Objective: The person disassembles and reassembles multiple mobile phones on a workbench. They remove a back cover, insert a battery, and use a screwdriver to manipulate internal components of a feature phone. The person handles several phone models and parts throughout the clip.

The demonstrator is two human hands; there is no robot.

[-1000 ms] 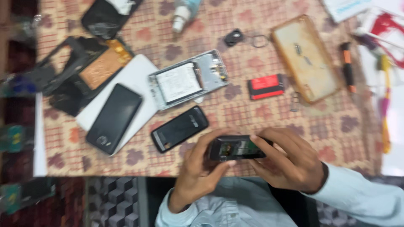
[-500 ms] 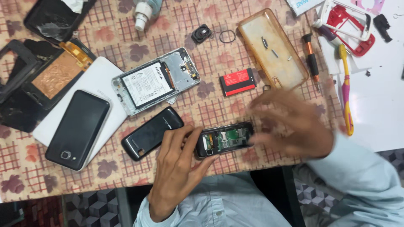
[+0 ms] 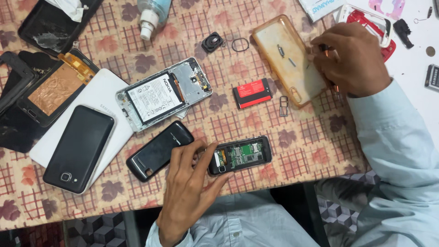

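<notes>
Pinched between thumb and fingers, the opened small phone (image 3: 241, 155) sits at the table's near edge, its circuit board facing up, steadied by the left hand (image 3: 190, 183) (probably so it cannot slide). Farther off, the right hand (image 3: 350, 59) curls closed around a thin orange-handled tool, beside the amber phone case (image 3: 286, 59), near the red battery (image 3: 252, 93).

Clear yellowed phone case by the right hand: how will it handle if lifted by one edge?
The yellowed phone case looks like a thin, open-backed soft shell, so it will probably flex. Likely light. Small loose metal parts lie in it, beside the right hand; tilting it could spill them.
</notes>
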